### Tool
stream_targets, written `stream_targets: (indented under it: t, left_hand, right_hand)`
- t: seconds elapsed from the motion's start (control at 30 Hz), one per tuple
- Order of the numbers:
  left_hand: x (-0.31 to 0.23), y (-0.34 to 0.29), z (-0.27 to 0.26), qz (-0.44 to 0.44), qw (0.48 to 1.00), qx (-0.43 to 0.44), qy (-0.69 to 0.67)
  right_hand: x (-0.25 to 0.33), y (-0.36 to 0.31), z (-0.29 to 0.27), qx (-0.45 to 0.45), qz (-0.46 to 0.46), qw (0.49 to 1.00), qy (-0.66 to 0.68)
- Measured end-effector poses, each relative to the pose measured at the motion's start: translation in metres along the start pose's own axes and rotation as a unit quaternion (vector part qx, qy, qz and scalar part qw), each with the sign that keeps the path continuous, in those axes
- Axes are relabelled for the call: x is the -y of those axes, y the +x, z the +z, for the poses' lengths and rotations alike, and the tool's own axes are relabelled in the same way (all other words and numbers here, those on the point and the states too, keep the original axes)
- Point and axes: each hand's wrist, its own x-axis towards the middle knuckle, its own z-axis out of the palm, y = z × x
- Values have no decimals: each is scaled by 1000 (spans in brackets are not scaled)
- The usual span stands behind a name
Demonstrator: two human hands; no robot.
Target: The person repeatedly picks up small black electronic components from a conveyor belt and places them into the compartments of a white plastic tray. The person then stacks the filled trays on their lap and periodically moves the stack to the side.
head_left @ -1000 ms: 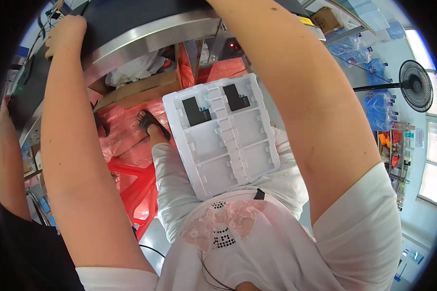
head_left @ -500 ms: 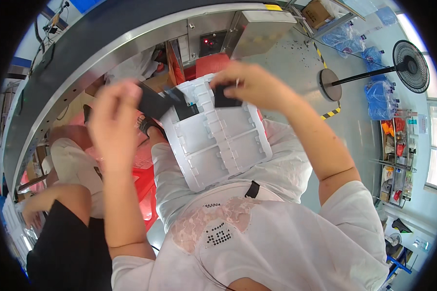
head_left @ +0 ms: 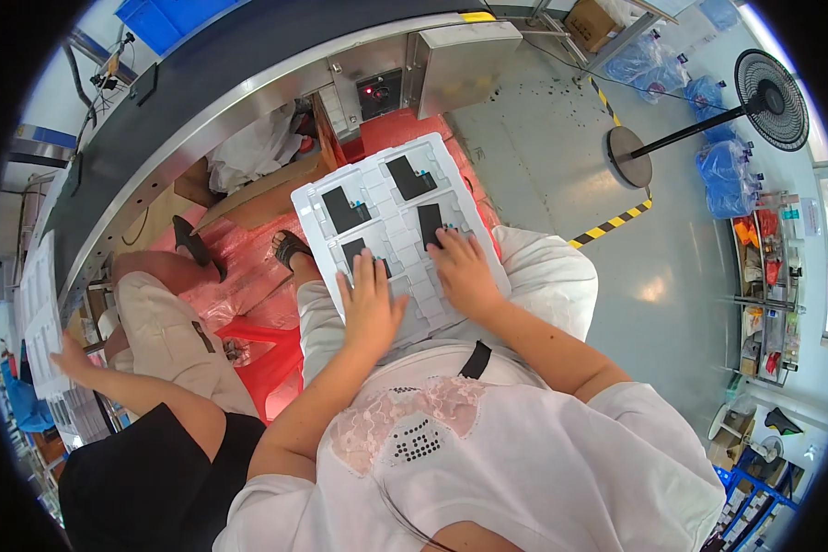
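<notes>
A white moulded plastic tray with several compartments rests tilted across my lap. Two thin black rectangular pieces with small connector tabs lie in its far compartments: a left one and a right one. My left hand lies with fingers spread over another black piece, partly covering it. Against the lower end of a further black piece rest the fingertips of my right hand, the fingers stretched out. Neither hand grips anything.
A steel-framed conveyor bench curves across the far side, with a metal box at its end. To my left, a person in black touches another white tray. A standing fan is at right.
Both hands have come down from above the tray's far end onto its nearer compartments. The black pieces they carried now lie in the tray, and the fingers have opened out.
</notes>
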Motion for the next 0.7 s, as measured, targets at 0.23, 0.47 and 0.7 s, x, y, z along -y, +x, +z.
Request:
stream_targets:
  t: [0.23,0.47,0.7]
  left_hand:
    - [-2,-3,-1,27,999,31,-26]
    - [3,-3,-7,37,993,-10,-114]
    - [42,80,-129,68,924,-344,-150]
  right_hand:
    - [0,-5,-6,11,-27,997,-78]
    - [-19,22,-32,16,-32,998,56]
    - [35,169,-114,-240,-197,946,93]
